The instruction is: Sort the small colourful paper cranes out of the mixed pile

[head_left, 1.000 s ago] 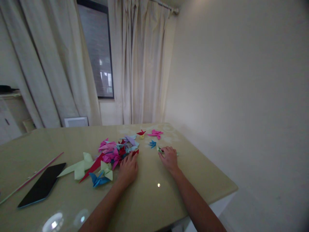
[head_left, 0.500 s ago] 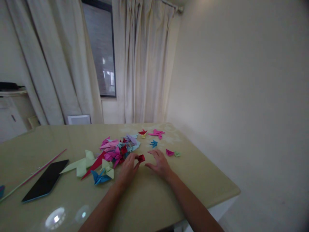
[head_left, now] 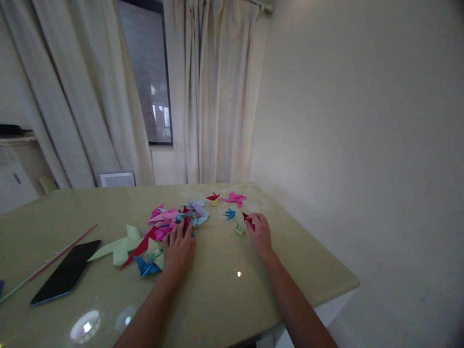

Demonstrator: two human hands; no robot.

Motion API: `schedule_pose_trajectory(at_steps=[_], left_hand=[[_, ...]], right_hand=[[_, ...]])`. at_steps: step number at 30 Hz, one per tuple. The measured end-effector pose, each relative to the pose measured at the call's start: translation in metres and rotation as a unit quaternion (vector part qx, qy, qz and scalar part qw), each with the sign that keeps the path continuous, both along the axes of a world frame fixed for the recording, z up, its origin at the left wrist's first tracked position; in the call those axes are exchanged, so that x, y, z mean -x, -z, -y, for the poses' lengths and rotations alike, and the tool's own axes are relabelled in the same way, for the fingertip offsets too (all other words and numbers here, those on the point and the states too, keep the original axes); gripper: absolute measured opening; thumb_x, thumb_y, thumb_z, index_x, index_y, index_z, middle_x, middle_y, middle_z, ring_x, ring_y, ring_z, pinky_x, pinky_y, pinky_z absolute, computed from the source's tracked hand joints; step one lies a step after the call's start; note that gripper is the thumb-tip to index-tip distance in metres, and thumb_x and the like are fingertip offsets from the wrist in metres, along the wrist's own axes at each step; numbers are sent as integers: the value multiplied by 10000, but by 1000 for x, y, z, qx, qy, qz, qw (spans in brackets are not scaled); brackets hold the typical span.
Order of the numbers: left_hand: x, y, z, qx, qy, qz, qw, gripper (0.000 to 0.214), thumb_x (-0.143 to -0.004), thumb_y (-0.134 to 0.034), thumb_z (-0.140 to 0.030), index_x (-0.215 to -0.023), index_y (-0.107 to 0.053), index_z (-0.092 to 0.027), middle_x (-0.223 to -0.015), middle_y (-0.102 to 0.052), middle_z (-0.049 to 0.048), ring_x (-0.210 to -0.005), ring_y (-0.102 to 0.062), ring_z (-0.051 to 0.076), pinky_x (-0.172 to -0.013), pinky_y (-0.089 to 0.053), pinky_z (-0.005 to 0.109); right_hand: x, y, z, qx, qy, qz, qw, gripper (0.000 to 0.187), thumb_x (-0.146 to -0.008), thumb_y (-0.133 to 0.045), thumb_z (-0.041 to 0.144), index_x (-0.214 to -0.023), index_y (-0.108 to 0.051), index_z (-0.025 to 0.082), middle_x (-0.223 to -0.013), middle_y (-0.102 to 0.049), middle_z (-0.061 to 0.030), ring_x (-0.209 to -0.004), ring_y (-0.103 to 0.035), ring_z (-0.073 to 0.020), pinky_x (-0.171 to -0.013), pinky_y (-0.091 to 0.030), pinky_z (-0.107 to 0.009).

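Observation:
My left hand (head_left: 179, 247) reaches into a pile of folded-paper cranes (head_left: 166, 217), fingers stretched out, fingertips on a red paper piece (head_left: 186, 223). My right hand (head_left: 260, 234) pinches a small dark red paper crane (head_left: 245, 216) above the table, to the pile's right. Just left of that hand lies a small green folded piece (head_left: 239, 229). A magenta piece (head_left: 253, 226) is partly hidden by the right fingers. Near the left hand are a blue crane (head_left: 147, 267), a long red pointed paper (head_left: 139, 247) and a pale green crane (head_left: 121, 247).
Beyond my hands lie a blue crane (head_left: 229, 214), a pink crane (head_left: 235, 198) and a red-and-yellow pair (head_left: 213, 197). To the left are a dark flat tablet (head_left: 67, 273) and a thin pink-and-green stick (head_left: 54, 258). The table edge (head_left: 337, 295) runs close to the wall.
The dark red crane has passed from my left hand to my right, which moved right. My left hand has gone left onto the pile. A green piece now shows beside my right hand.

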State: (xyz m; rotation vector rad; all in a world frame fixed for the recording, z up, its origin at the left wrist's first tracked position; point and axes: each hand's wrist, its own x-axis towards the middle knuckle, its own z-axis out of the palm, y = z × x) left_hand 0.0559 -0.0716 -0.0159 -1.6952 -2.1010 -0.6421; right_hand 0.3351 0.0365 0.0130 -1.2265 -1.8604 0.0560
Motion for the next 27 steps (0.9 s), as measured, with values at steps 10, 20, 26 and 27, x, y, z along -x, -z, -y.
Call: schedule_pose_trajectory(at_steps=[10, 20, 26, 27], left_hand=[[10, -12, 1, 23, -18, -9, 1000, 260, -997, -497, -203, -1028, -755, -228, -1320, -675, 131, -1272, -536, 334, -1071, -363, 554], [18, -14, 4, -7, -60, 11, 998, 205, -963, -541, -230, -1032, -733, -214, -1301, -678, 138, -1236, -540, 361, -1060, -344, 581], [5, -19, 2, -19, 97, 33, 995, 187, -957, -542, -201, -1026, -712, -237, -1239, -720, 94, -1217, -581, 310, -1036, -374, 479], [1, -19, 2, -8, 145, 33, 989, 186, -957, -538, -190, -1021, -704, -244, -1172, -742, 76, -1178, -608, 287, -1038, -372, 457]], right_hand=[[5, 4, 4, -11, 84, 65, 994, 211, -983, -593, 330, -885, -730, 204, -1040, -663, -103, -1022, -581, -266, -903, -421, -384], [57, 12, 41, -63, -150, 103, 981, 103, -987, -618, 261, -978, -712, 221, -1028, -686, -74, -1008, -605, -248, -953, -436, -397], [59, 18, 42, -81, -218, 80, 969, 379, -994, -650, 297, -1367, -623, 236, -1298, -657, -125, -1219, -598, -277, -1057, -473, -437], [58, 18, 41, -87, -235, 66, 966, 391, -1008, -632, 293, -1395, -608, 240, -1316, -651, -128, -1232, -598, -268, -1056, -486, -422]])
